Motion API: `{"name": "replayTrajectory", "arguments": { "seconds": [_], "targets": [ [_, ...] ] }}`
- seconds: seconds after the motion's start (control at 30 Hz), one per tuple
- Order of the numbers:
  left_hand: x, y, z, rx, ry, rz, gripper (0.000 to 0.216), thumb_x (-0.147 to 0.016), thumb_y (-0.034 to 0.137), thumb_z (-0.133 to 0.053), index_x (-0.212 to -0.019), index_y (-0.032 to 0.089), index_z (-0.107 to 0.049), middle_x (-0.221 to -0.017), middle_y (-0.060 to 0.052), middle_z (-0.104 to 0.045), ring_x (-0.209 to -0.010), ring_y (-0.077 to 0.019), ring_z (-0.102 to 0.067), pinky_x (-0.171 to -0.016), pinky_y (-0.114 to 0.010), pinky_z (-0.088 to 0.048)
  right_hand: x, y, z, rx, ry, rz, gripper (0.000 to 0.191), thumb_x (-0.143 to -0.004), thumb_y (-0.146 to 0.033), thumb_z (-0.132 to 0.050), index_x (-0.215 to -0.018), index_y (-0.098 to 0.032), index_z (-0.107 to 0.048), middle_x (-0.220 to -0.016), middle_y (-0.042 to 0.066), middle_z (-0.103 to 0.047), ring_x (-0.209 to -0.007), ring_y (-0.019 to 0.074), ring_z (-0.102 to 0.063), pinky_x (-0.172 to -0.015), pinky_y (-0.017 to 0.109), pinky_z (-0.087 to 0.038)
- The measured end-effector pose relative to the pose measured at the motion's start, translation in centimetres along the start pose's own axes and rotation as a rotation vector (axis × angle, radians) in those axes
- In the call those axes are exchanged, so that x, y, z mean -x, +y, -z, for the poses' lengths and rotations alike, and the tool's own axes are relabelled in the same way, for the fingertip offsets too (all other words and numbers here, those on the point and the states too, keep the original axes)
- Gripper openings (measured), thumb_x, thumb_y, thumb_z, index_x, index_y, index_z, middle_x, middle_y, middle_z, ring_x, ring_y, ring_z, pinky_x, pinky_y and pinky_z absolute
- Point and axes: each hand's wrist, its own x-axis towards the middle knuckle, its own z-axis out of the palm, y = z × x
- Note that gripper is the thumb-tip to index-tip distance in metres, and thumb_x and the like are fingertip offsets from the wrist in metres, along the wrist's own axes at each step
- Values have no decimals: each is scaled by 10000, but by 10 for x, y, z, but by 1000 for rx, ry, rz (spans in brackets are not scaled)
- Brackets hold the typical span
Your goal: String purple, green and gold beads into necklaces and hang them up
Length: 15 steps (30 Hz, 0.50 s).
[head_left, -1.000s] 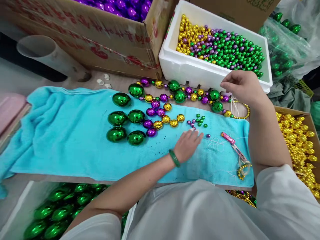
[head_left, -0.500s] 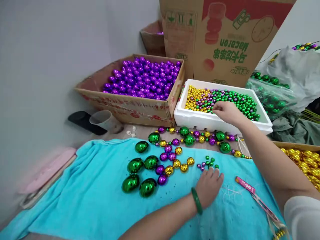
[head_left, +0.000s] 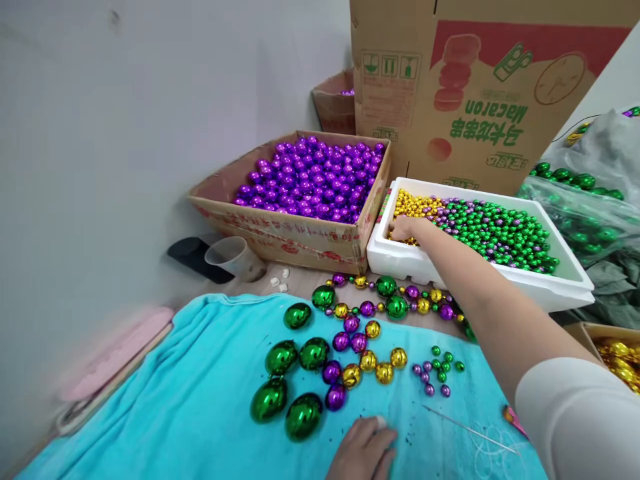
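My right hand [head_left: 406,230] reaches into the gold end of a white foam box [head_left: 480,270]. Its fingers are curled down among small gold beads [head_left: 415,203]; their tips and anything between them are hidden. My left hand [head_left: 364,448] lies on the turquoise towel [head_left: 200,400] at the bottom edge, fingers stretched out, holding nothing. Beyond it sit large green beads [head_left: 304,417], purple beads [head_left: 335,397] and gold beads [head_left: 384,373]. Farther right is a small cluster of green beads [head_left: 441,377] and light purple beads [head_left: 430,390]. A long needle [head_left: 470,427] with clear thread lies near them.
A cardboard box [head_left: 280,240] of purple beads stands behind, with a clear plastic cup [head_left: 233,259] beside it. A strung bead garland [head_left: 397,307] lies along the towel's back edge. Bagged green beads [head_left: 575,233] and a box of gold beads [head_left: 617,360] are at right.
My right hand has moved left in the foam box, from the purple and green beads to the gold ones. My left hand has drawn back from the small bead cluster. The camera view has shifted.
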Motion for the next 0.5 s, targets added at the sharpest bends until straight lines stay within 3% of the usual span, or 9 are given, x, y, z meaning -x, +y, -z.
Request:
{"name": "replayTrajectory", "arguments": {
  "seconds": [0.17, 0.3, 0.5],
  "targets": [
    [-18, 5, 22, 107, -4, 96, 220, -870, 251, -545, -1062, 251, -653, -995, -54, -679, -920, -158, -653, -793, -254, -570, 6, 22, 2, -206, 13, -44, 289, -663, -254, -736, -935, -164, -702, -1074, 72, -686, -996, 245, -597, -822, 284, -478],
    [-23, 7, 29, 154, -20, 165, 232, -879, 263, -540, -1074, 254, -664, -1014, -55, -680, -960, -156, -648, -834, -250, -560, 15, 42, 3, -473, 42, -85, 305, -831, -393, -587, -1011, -151, -629, -1028, 82, -670, -830, 161, -596, -616, 217, -472],
    [-23, 7, 30, 193, 2, 201, 227, -883, 258, -531, -1051, 231, -682, -987, -69, -687, -928, -164, -653, -812, -251, -564, 20, 48, 5, -748, -21, -66, 243, -913, -353, -453, -965, -157, -588, -873, 68, -659, -644, 98, -563, -521, 180, -425]
  ]
}}
